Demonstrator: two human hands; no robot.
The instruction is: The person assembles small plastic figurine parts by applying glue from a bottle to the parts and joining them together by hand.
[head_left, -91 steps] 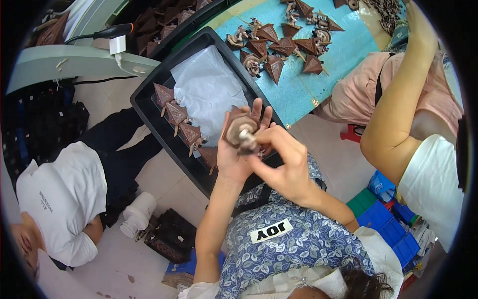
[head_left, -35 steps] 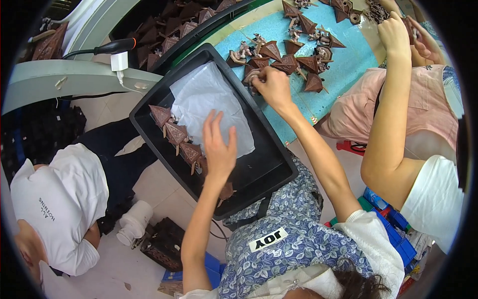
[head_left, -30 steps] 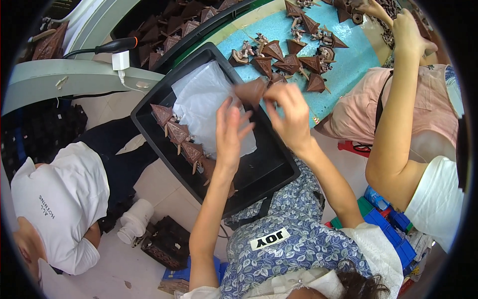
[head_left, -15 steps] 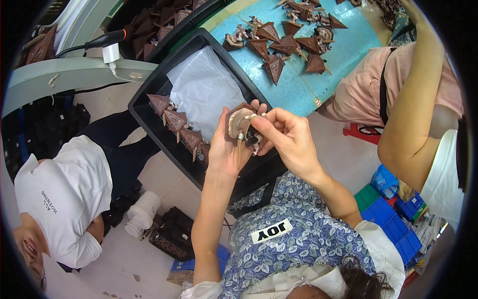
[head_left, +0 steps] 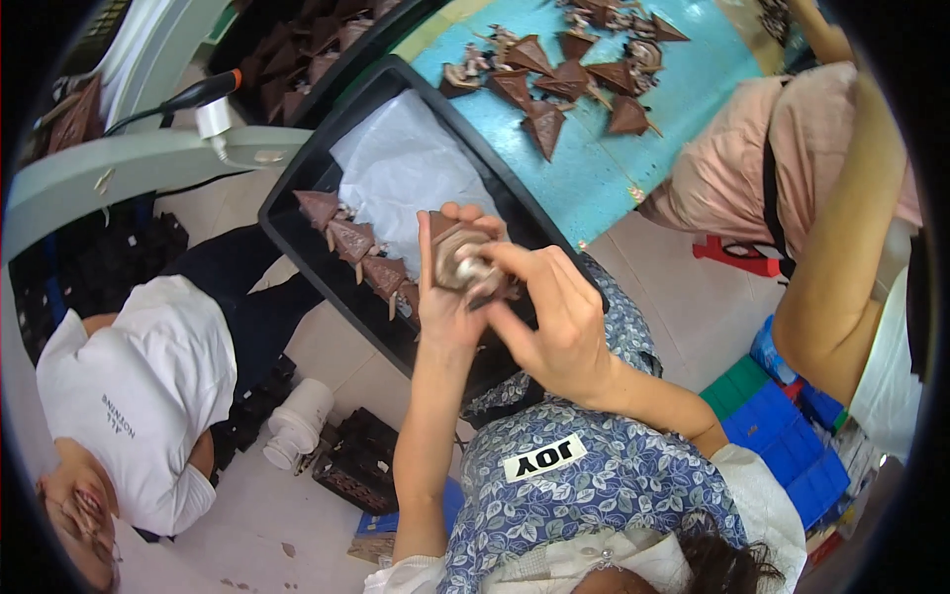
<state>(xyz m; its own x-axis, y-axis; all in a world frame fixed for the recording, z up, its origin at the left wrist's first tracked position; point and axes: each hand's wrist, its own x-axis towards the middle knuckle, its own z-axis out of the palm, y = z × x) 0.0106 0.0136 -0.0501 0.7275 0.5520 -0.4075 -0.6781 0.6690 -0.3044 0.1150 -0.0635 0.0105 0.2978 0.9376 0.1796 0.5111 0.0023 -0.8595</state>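
Observation:
A brown hexagonal ornament (head_left: 445, 233), with a pale inside and a small light-and-dark figure, lies in my left hand (head_left: 448, 312). The fingers of that hand curl behind it and grip it. My right hand (head_left: 569, 322) reaches over from the right, its thumb and forefinger spread round the figure and touching the piece; motion blurs these fingertips. Both hands hover above the near part of a black tray (head_left: 282, 198). Inside the tray, several brown pointed roof-shaped ornaments (head_left: 351, 241) line the left side beside a white plastic sheet (head_left: 396, 148).
Behind the tray stands a turquoise table (head_left: 594, 173) bearing several similar brown pointed ornaments (head_left: 542, 129). A grey frame (head_left: 178, 158) with a white plug (head_left: 213, 117) is at left. One person in a white shirt (head_left: 139, 386) is at left, another in pink clothing (head_left: 732, 158) at right.
My right hand has turned and its thumb has dropped lower, away from the forefinger. The ornament has tilted in my left hand, showing more of its brown outer side.

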